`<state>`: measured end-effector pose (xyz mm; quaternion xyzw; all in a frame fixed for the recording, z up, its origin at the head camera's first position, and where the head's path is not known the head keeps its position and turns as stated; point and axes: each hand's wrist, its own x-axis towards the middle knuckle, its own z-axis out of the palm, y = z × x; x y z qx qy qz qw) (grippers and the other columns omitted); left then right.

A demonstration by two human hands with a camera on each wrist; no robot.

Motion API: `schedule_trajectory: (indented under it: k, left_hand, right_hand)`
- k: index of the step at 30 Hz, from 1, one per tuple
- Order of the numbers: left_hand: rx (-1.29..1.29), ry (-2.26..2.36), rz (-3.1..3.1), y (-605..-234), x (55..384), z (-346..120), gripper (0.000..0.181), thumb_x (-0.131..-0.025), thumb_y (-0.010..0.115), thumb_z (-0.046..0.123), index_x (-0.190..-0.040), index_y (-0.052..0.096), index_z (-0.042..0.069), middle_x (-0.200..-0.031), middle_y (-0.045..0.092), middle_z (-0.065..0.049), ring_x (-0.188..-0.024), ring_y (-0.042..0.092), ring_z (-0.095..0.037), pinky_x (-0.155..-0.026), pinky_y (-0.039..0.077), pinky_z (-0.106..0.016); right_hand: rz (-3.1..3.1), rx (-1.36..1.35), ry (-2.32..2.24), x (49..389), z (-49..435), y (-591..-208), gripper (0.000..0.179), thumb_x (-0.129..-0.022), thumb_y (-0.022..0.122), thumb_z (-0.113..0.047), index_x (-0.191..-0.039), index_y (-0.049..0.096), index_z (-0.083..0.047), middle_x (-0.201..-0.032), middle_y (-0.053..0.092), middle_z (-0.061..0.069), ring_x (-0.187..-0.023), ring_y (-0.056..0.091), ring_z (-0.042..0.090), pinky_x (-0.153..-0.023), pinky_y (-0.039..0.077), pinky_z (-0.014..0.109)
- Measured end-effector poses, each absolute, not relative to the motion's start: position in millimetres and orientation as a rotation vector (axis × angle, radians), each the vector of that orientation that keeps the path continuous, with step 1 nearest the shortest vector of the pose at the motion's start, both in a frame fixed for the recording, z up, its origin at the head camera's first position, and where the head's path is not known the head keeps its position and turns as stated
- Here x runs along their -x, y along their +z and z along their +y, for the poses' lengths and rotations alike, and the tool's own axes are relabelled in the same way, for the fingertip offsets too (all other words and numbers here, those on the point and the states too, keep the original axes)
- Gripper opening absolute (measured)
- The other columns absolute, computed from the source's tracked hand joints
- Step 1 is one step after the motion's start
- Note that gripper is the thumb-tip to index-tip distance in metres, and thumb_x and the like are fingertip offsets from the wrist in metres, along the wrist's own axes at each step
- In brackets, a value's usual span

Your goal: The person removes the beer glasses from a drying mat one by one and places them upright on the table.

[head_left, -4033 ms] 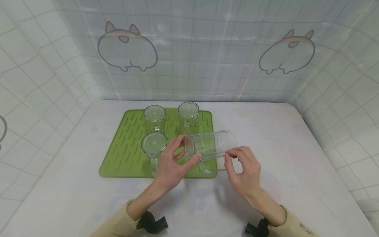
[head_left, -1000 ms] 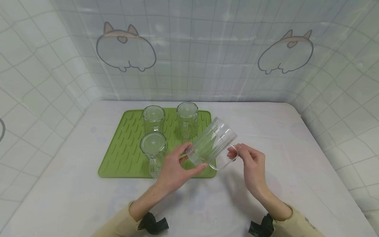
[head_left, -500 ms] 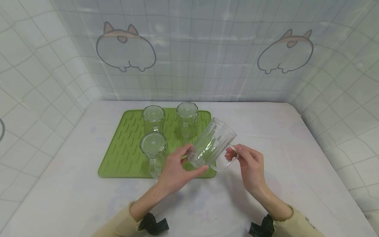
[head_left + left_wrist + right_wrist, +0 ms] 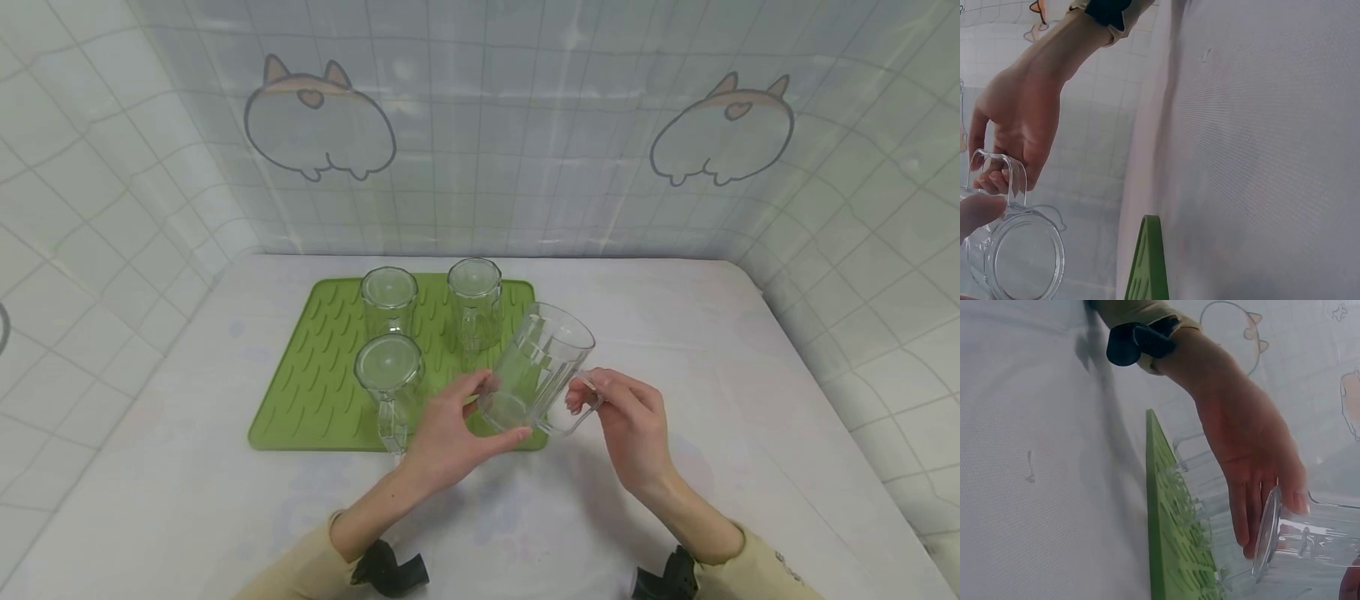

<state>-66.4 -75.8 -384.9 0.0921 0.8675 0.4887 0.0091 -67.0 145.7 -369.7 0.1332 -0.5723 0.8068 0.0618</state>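
A clear glass mug (image 4: pixel 551 354) is held tilted over the right front part of the green mat, its mouth up and to the right. My left hand (image 4: pixel 450 433) grips it near the base, thumb in front and fingers behind. The fingers of my right hand (image 4: pixel 633 421) pinch the mug's handle. In the left wrist view, the round base of the mug (image 4: pixel 1027 256) faces the camera, with the right hand (image 4: pixel 1022 119) at the handle beyond. The right wrist view shows the left hand (image 4: pixel 1250 444) around the base end.
Three more glass mugs stand upside down on the green drying mat (image 4: pixel 300 400): one at back left (image 4: pixel 390 287), one at back right (image 4: pixel 475 279) and one in front (image 4: pixel 388 364). A white cloth (image 4: pixel 750 417) covers the table, and a patterned curtain (image 4: pixel 525 125) hangs behind.
Four seconds ago the mug lay nearly level, with the right hand at its rim. Now its mouth points higher and the right hand is on the handle. It has tipped slightly more upright over the last second.
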Motion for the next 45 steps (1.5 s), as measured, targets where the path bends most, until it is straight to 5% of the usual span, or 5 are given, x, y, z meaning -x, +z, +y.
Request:
schedule_trajectory:
  k: [13, 24, 45]
  left_hand:
    - [-0.307, 1.49, 2.736, -387, 67, -74, 0.082, -0.071, 0.088, 0.047, -0.138, 0.055, 0.014, -0.132, 0.063, 0.0, -0.121, 0.059, -0.019, -0.1, 0.056, -0.041]
    - [-0.281, 1.498, 2.707, -388, 67, -74, 0.08, -0.071, 0.09, 0.041, -0.138, 0.054, 0.018, -0.138, 0.059, 0.0, -0.126, 0.057, -0.023, -0.102, 0.055, -0.046]
    - [-0.378, 1.53, 2.682, -378, 63, -78, 0.073, -0.086, 0.078, 0.021, -0.15, 0.042, 0.011, -0.152, 0.047, -0.006, -0.136, 0.05, -0.032, -0.114, 0.045, -0.045]
  right_hand:
    - [-1.742, -0.485, 2.466, 65, 145, -370, 0.036, -0.1, 0.041, 0.002, -0.085, 0.073, -0.007, -0.083, 0.069, 0.002, -0.076, 0.062, 0.019, -0.072, 0.055, 0.031]
    - [-1.794, -0.49, 2.485, 61, 143, -368, 0.036, -0.101, 0.042, -0.001, -0.085, 0.072, -0.01, -0.084, 0.07, 0.0, -0.077, 0.062, 0.018, -0.074, 0.055, 0.032]
    - [-1.832, -0.491, 2.442, 63, 145, -371, 0.035, -0.1, 0.042, 0.001, -0.09, 0.073, -0.01, -0.083, 0.069, 0.0, -0.08, 0.063, 0.016, -0.07, 0.054, 0.029]
